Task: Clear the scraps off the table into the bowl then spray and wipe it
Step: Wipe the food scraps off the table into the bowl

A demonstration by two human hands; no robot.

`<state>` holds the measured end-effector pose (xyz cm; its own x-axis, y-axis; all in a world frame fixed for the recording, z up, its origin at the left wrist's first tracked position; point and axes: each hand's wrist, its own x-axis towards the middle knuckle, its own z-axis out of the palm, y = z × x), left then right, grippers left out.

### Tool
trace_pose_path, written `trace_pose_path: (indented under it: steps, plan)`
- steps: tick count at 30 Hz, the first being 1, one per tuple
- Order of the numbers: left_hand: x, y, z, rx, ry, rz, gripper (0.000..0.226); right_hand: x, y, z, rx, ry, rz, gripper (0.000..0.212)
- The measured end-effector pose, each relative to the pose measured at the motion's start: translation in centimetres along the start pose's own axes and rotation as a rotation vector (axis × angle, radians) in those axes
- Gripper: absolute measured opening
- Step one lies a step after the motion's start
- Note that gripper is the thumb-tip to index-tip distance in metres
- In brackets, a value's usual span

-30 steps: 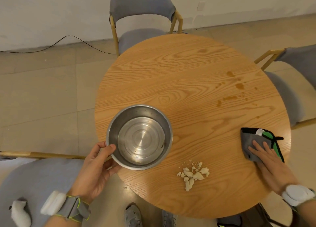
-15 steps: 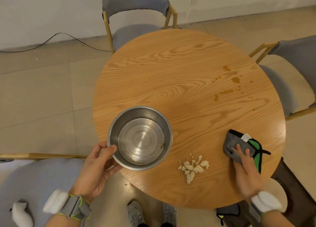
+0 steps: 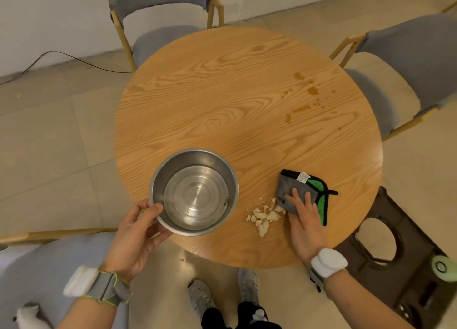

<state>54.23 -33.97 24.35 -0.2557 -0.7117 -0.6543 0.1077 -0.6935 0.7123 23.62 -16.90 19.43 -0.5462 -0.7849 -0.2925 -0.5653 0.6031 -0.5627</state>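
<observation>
A steel bowl (image 3: 194, 192) hangs partly over the near edge of the round wooden table (image 3: 235, 106). My left hand (image 3: 137, 234) grips its near-left rim, thumb on top and fingers beneath. A pile of pale scraps (image 3: 263, 217) lies just right of the bowl. My right hand (image 3: 303, 217) presses flat on a folded grey and green cloth (image 3: 294, 190), whose left edge touches the scraps. Brown stains (image 3: 304, 98) mark the far right of the tabletop.
Grey chairs stand at the far side (image 3: 160, 11), at the right (image 3: 408, 68) and at the near left (image 3: 49, 266). A dark stool (image 3: 385, 254) sits below the table's right edge, with a pale green round object (image 3: 442, 266) on it. My shoes (image 3: 222, 296) show below the table.
My right hand has slid the cloth leftwards across the table from the right edge until it reached the scrap pile. The left hand and bowl have stayed in place.
</observation>
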Motion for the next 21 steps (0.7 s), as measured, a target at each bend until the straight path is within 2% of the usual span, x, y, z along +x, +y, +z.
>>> trace_pose_path:
  steps: [3, 6, 12, 14, 17, 21]
  plan:
    - [0.0, -0.9, 0.4, 0.015, 0.002, 0.008, 0.005, -0.2, -0.4, 0.2, 0.011, -0.019, -0.016, 0.044]
    - [0.1, -1.3, 0.4, 0.033, 0.012, 0.005, 0.014, -0.1, -1.2, 0.2, 0.088, -0.063, 0.018, 0.045]
    - [-1.3, -3.0, 1.5, 0.062, 0.031, 0.024, 0.019, 0.1, -1.3, -1.2, 0.512, -0.038, 0.272, 0.050]
    - [-1.9, -3.4, 1.7, 0.069, 0.039, 0.032, 0.019, 0.5, -1.2, -1.6, 0.647, -0.051, 0.299, 0.049]
    - [-2.6, -3.9, 2.2, 0.082, 0.041, 0.036, 0.019, 0.9, -1.3, -2.3, 0.565, -0.062, 0.246, 0.039]
    - [-3.4, -4.5, 2.5, 0.081, 0.056, 0.055, 0.013, 1.4, -1.6, -2.8, 0.439, -0.064, 0.216, 0.041]
